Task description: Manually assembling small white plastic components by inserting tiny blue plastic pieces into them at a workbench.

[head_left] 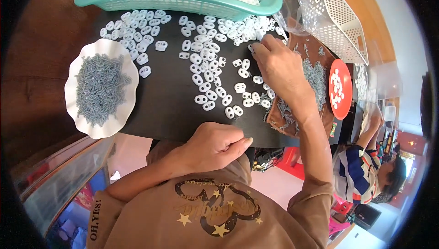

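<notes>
My right hand [282,68] reaches over the right part of the black tabletop, fingers bent down and pressed together. At its fingertips shows the edge of a white two-hole plastic piece [250,48], like a cord lock, mostly hidden by the fingers. My left hand [215,144] rests in a loose fist at the table's near edge, thumb lying along the curled fingers; whatever it may hold is hidden. Between the hands, similar white two-hole pieces [209,64] lie in loose rows. Beside my right wrist, small grey springs [315,82] are heaped on a brown cloth [279,119].
A scalloped white dish [130,112] full of grey springs stands left. At the back sits a green basket [183,3] of white parts. On the right are a red plate [339,112] with small white parts and a white perforated basket [343,20]. Another person [361,171] sits at far right.
</notes>
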`<state>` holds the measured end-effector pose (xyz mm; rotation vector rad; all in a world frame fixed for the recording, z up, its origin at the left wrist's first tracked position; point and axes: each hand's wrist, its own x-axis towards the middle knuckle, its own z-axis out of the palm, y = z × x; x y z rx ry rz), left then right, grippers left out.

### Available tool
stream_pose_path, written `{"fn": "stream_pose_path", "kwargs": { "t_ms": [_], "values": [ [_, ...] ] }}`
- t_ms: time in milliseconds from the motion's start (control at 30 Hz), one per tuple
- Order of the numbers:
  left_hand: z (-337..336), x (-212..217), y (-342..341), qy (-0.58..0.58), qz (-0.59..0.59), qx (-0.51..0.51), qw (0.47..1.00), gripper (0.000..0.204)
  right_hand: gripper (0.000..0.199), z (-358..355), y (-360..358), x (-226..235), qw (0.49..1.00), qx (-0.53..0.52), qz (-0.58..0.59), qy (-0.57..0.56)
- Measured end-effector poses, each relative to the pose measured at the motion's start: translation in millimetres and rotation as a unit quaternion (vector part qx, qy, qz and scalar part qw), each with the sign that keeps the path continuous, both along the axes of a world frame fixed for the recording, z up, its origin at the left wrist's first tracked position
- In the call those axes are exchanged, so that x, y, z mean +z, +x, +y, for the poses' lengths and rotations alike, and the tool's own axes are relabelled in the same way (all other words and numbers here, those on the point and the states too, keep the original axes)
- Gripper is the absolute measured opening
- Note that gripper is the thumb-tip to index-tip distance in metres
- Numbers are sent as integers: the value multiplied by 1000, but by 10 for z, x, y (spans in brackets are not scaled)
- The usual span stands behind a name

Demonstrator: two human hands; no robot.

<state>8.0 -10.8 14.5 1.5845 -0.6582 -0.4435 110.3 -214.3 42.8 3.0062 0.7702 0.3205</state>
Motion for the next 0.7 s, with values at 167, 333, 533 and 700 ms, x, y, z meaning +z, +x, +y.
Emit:
{"fn": "stream_pose_path", "kwargs": {
  "t_ms": [167,333,533,700],
  "values": [
    [11,33,-26,-1,-30,17,999,40,8,22,28,-26,999,36,-18,-25],
    [66,94,-89,-71,194,71,976,27,12,129,-290,232,998,44,7,45],
    [-40,141,-138,-156,192,169,954,29,29,330,-991,474,980,107,58,160],
    [-105,192,-187,-163,174,217,947,25,27,305,-1186,361,959,91,37,266]
  ]
}}
